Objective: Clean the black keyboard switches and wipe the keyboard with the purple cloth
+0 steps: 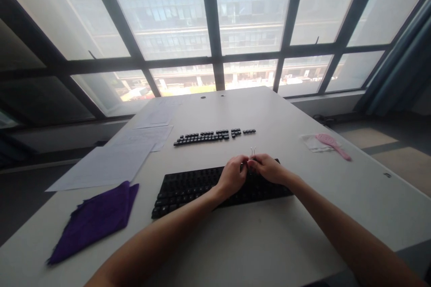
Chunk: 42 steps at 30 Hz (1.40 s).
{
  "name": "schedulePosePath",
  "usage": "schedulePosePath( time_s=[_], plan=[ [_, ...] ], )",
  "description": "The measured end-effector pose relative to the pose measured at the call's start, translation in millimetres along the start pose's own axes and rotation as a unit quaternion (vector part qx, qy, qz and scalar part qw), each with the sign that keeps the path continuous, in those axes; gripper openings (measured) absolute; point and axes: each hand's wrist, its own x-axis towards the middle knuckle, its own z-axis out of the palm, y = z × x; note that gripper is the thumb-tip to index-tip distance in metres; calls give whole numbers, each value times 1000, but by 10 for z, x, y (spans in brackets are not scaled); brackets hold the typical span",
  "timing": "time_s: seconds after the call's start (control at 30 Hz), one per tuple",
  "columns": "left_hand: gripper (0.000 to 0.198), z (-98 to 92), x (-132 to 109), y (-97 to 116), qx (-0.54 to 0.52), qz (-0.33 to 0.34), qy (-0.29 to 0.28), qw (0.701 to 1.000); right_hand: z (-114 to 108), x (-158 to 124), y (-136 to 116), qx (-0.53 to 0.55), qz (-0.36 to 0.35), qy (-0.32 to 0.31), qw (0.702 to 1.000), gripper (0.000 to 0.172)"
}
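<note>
Over the keyboard's [191, 184] far edge, your right hand [268, 167] pinches a thin wire tool [252, 151]; your left hand's [233, 173] fingers curl beside it, their grip unclear. The keyboard lies toward the worktop's [286, 130] near edge, loose keycaps [210, 136] beyond.

Hands: two, namely one left hand [233, 174] and one right hand [267, 168]. Keyboard [193, 185]: one. Wire tool [251, 151]: one, two prongs showing. Loose keys [202, 139]: dozens, in three main groups; too small for an exact count. Purple cloth [97, 219]: one. Paper sheets [104, 166]: at least three; exact number unclear through overlap. Pink hairbrush [328, 140]: one. White cloth [309, 144]: one. White table [269, 242]: one. Dark round spots [203, 97], table's far end: two. Window handles [91, 54]: two. Curtain [400, 58], right side: one.
</note>
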Motion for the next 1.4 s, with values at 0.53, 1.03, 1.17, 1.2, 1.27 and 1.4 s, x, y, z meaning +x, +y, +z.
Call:
schedulePosePath(
  time_s=[0.53,1.03,1.17,1.2,1.27,1.4],
  plan=[
    [13,17,-68,27,73,51,-82,993,40,-287,54,-13,-21,115,993,18],
    [21,-26,-70,77,-19,92,-36,995,69,-305,-50,151,37,215,964,36],
    [28,-24,-85,75,60,157,-52,984,45,-292,-40,174,64,197,963,39],
    [30,-17,-89,70,77,166,-50,982,36,-286,-30,181,71,199,961,40],
    [27,-4,-100,70,95,183,-40,978,24,-274,-11,202,82,203,955,41],
    [16,-30,-121,148,39,206,-16,978,30,-257,11,235,97,211,944,44]
  ],
)
